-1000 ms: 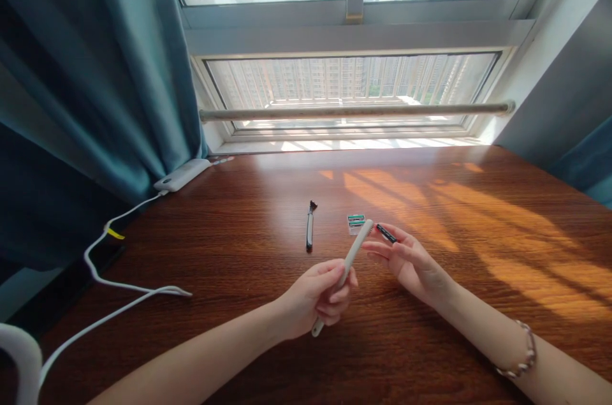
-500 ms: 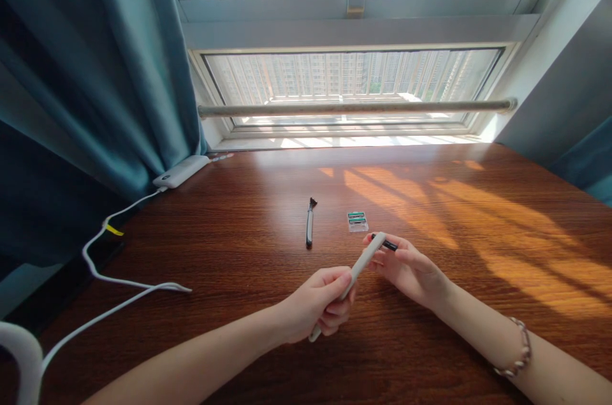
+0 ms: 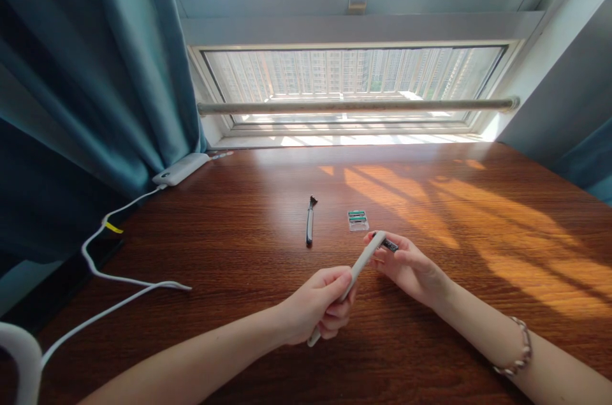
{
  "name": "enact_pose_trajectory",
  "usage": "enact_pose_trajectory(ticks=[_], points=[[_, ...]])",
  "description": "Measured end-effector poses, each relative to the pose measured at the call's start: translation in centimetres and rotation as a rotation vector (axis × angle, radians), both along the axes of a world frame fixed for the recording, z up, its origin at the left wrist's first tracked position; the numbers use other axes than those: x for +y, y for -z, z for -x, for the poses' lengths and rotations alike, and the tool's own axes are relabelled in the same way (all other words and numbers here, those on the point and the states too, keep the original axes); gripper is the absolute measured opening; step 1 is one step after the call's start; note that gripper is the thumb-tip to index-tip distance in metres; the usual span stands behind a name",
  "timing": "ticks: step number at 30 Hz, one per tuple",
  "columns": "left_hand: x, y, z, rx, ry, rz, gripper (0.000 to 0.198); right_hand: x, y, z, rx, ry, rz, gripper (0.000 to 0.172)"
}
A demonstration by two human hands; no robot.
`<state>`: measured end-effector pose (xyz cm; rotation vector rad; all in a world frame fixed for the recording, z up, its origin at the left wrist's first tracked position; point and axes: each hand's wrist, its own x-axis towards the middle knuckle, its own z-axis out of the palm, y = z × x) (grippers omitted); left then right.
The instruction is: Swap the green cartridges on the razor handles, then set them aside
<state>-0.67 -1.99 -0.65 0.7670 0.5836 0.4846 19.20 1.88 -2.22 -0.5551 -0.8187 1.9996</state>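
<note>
My left hand (image 3: 321,303) is wrapped round a pale grey razor handle (image 3: 364,263), which slants up to the right. At the handle's upper end sits a black razor head (image 3: 391,245), held in the fingers of my right hand (image 3: 411,268). Whether the head is fixed to the handle I cannot tell. Farther back on the table lies a second razor (image 3: 310,223), grey and black, head pointing away from me. Right of it is a small clear case (image 3: 357,220) holding green-and-black cartridges.
The brown wooden table (image 3: 229,220) runs back to a barred window. A white device (image 3: 180,169) with a white cable (image 3: 119,279) lies at the left by the blue curtain (image 3: 119,60). A metal rail (image 3: 354,106) crosses before the window.
The black razor head has turned in my right fingers, so that more of its patterned face shows. My left hand keeps its hold on the handle, almost unmoved.
</note>
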Motion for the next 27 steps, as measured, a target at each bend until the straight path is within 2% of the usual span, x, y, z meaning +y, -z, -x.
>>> enact_pose_trajectory(ticks=[3, 7, 11, 16, 22, 27], points=[[0.01, 0.03, 0.04, 0.013, -0.035, -0.014, 0.029, 0.10, 0.19, -0.07, -0.008, 0.020, 0.016, 0.038], [0.05, 0.02, 0.03, 0.022, -0.010, 0.003, 0.029, 0.22, 0.34, -0.16, 0.000, 0.032, 0.019, 0.038], [0.03, -0.05, -0.01, 0.048, -0.065, 0.006, 0.029, 0.28, 0.32, -0.18, -0.014, 0.033, 0.012, 0.037], [0.03, -0.02, 0.00, 0.033, -0.025, 0.007, 0.029, 0.29, 0.27, -0.08, -0.046, 0.051, 0.003, 0.036], [0.07, 0.04, 0.00, 0.056, -0.092, 0.002, 0.029, 0.35, 0.27, -0.17, -0.062, 0.052, 0.011, 0.037], [-0.02, -0.03, -0.04, 0.054, -0.017, 0.004, 0.028, 0.45, 0.14, -0.14, -0.057, 0.036, -0.008, 0.037]])
